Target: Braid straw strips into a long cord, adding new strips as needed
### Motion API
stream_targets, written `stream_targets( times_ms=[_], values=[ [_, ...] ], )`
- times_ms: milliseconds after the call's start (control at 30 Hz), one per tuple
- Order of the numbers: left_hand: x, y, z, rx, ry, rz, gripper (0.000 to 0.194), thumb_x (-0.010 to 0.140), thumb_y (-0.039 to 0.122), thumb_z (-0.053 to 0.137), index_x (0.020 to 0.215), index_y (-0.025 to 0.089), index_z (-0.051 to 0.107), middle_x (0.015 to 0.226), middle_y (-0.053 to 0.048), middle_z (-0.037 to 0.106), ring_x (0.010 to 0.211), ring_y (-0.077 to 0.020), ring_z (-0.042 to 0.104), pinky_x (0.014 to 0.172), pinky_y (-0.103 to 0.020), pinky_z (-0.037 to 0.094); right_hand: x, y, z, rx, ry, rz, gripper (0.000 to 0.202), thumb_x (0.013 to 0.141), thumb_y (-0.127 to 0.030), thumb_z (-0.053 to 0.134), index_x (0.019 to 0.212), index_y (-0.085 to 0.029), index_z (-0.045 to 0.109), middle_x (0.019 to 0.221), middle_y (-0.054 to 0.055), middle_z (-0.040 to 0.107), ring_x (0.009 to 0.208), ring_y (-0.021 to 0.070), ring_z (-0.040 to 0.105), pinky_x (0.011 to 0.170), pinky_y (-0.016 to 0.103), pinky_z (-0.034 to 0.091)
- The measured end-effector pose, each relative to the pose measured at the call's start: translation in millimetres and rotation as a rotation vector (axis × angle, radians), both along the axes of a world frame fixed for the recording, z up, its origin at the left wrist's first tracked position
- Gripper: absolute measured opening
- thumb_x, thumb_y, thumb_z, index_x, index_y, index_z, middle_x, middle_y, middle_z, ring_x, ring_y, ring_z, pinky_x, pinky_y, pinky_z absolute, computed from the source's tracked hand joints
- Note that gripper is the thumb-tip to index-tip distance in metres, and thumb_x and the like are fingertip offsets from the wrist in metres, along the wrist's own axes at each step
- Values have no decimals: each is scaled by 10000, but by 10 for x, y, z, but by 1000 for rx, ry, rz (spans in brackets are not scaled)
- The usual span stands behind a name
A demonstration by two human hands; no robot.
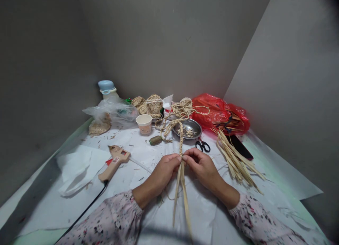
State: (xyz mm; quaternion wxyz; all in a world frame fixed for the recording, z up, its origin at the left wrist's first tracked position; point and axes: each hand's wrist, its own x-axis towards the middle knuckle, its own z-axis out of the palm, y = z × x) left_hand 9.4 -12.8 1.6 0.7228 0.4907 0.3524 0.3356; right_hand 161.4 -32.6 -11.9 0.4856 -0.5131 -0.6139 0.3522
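Observation:
A braid of pale dried plant strands point(181, 141) runs from the metal bowl point(196, 126) toward me. My left hand point(169, 166) pinches it from the left, where the plaiting ends. Close against it, my right hand point(200, 165) pinches the same spot from the right, thumb and forefinger together. Below the fingers, loose flat strands point(184, 195) hang down over the white table covering. Farther back, the finished length of braid point(169, 126) curls beside the bowl and up to a coiled heap point(184, 107).
To the left lie a glue gun point(116, 162) with a black cord and crumpled white paper point(79, 167). A paper cup point(144, 124), a green spool point(156, 140) and scissors point(203, 145) stand mid-table. Loose strands point(235, 160), a dark phone point(241, 148) and a red plastic bag point(214, 112) are right.

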Motion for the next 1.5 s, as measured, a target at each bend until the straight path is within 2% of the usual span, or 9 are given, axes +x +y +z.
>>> stream_targets(
  times_ms=[300, 433, 600, 700, 833, 933, 1100, 1267, 1500],
  values=[
    [-29, -4, 14, 210, 151, 4, 287, 805, 398, 548, 685, 139, 583, 553, 56, 344, 542, -100, 302, 531, -235, 242, -5, -15, 45, -21, 17, 13, 131, 835, -295, 576, 826, -169, 612, 720, -6, 616, 671, 134, 559, 636, 249, 451],
    [-29, -13, 46, 296, 178, 0, 323, 796, 446, 568, 706, 137, 600, 620, 25, 450, 608, -120, 367, 574, -238, 277, -6, -24, 96, -61, 75, 30, 128, 820, -292, 580, 794, -170, 611, 692, -9, 621, 652, 131, 566, 614, 243, 457],
    [-33, -25, 66, 207, 168, -1, 295, 764, 435, 606, 712, 147, 637, 528, 54, 395, 525, -101, 300, 533, -238, 230, 23, -19, 128, -110, 95, 67, 160, 822, -320, 595, 780, -167, 614, 664, -11, 616, 614, 125, 547, 583, 241, 437],
    [-30, -20, 49, 152, 142, 6, 289, 753, 433, 621, 701, 149, 629, 486, 70, 343, 487, -91, 263, 510, -239, 198, 54, -8, 119, -44, 16, 60, 170, 844, -319, 573, 786, -169, 628, 695, 3, 613, 653, 136, 547, 608, 252, 432],
    [-28, 3, 0, 109, 138, -5, 275, 756, 419, 616, 688, 152, 607, 489, 67, 361, 472, -86, 267, 496, -240, 183, 89, 6, 95, 134, -109, -9, 166, 875, -278, 529, 873, -183, 666, 870, 40, 629, 865, 178, 572, 792, 305, 437],
    [-28, 15, -26, 104, 141, -8, 239, 763, 381, 599, 680, 156, 600, 491, 63, 369, 477, -89, 279, 499, -239, 192, 92, 1, 74, 155, -140, 17, 217, 899, -266, 489, 1015, -192, 656, 997, 59, 632, 983, 194, 562, 888, 334, 414],
    [-20, 33, -55, 132, 78, -15, 232, 749, 371, 606, 693, 146, 597, 589, 28, 468, 544, -100, 341, 536, -234, 247, 66, -21, 64, 72, -140, 146, 228, 915, -244, 449, 980, -189, 660, 824, 20, 622, 788, 155, 576, 741, 272, 451],
    [-14, 39, -61, 123, 133, 6, 226, 741, 366, 606, 672, 151, 587, 545, 45, 417, 518, -93, 300, 512, -233, 213, 57, -20, 79, 94, -167, 109, 170, 887, -212, 488, 866, -184, 654, 773, 7, 636, 738, 145, 576, 707, 255, 446],
    [-13, 50, -67, 111, 151, 37, 199, 730, 340, 592, 650, 158, 582, 521, 50, 412, 500, -94, 315, 509, -235, 224, 49, -21, 85, 53, -129, 87, 164, 863, -199, 514, 894, -182, 675, 799, 13, 676, 754, 149, 604, 716, 263, 459]
  ],
)
